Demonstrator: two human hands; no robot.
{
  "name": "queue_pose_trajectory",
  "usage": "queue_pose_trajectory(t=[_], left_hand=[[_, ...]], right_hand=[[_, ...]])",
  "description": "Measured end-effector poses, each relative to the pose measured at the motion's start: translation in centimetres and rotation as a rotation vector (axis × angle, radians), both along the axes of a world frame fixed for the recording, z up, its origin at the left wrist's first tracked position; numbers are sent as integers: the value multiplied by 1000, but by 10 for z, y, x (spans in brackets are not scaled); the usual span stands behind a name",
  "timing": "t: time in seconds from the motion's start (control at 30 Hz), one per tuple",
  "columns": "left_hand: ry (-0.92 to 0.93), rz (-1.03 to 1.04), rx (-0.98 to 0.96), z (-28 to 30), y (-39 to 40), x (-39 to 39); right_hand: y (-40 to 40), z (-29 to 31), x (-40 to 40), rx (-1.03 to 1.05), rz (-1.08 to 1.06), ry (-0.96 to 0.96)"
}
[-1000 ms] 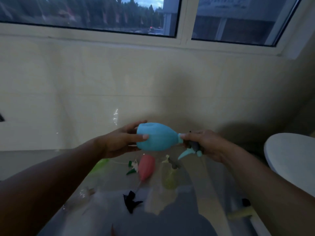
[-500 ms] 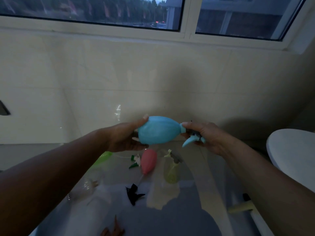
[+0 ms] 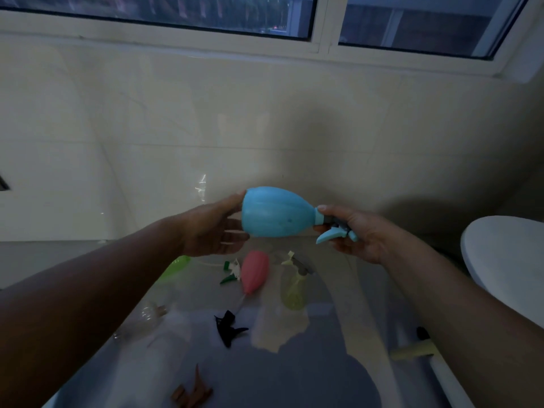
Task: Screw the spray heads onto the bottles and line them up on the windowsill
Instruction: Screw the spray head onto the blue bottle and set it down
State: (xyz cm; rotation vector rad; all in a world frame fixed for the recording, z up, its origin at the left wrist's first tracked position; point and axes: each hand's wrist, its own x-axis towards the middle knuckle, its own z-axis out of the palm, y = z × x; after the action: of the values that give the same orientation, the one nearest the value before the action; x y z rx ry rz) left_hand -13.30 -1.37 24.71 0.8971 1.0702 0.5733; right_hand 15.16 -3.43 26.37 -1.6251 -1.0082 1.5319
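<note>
A blue bottle point(image 3: 275, 213) lies sideways in the air between my hands, neck pointing right. My left hand point(image 3: 210, 229) cups its wide base, fingers loosely spread. My right hand point(image 3: 351, 231) grips the blue spray head point(image 3: 335, 232) seated at the bottle's neck. On the glossy floor below lie a pink bottle point(image 3: 254, 272), a yellow bottle with a head on it point(image 3: 293, 285), a green bottle point(image 3: 176, 265), a clear bottle point(image 3: 147, 315), a green-and-white spray head point(image 3: 231, 270), a black spray head point(image 3: 228, 328) and a brown spray head point(image 3: 191, 393). The windowsill point(image 3: 176, 44) runs above the tiled wall.
A white rounded fixture point(image 3: 503, 254) stands at the right. A pale green handle point(image 3: 412, 351) lies on the floor near my right forearm. The tiled wall rises straight ahead below the window.
Both hands lifted the blue bottle slightly. My left hand slid from gripping the body to cupping the base, and the spray head's trigger turned in my right hand.
</note>
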Motion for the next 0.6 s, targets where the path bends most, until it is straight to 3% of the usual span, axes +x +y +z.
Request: queue_pose_trajectory(t=[0.17, 0.37, 0.53, 0.6], left_hand=[[-88, -133, 194, 2, 1, -4], [84, -134, -50, -6, 1, 11], [0, -149, 241, -10, 0, 8], [-49, -134, 253, -5, -1, 13]], right_hand=[[2, -11, 11, -116, -63, 29], [2, -8, 5, 32, -35, -28], [2, -21, 4, -100, -69, -101], [-2, -27, 2, -140, -80, -32]])
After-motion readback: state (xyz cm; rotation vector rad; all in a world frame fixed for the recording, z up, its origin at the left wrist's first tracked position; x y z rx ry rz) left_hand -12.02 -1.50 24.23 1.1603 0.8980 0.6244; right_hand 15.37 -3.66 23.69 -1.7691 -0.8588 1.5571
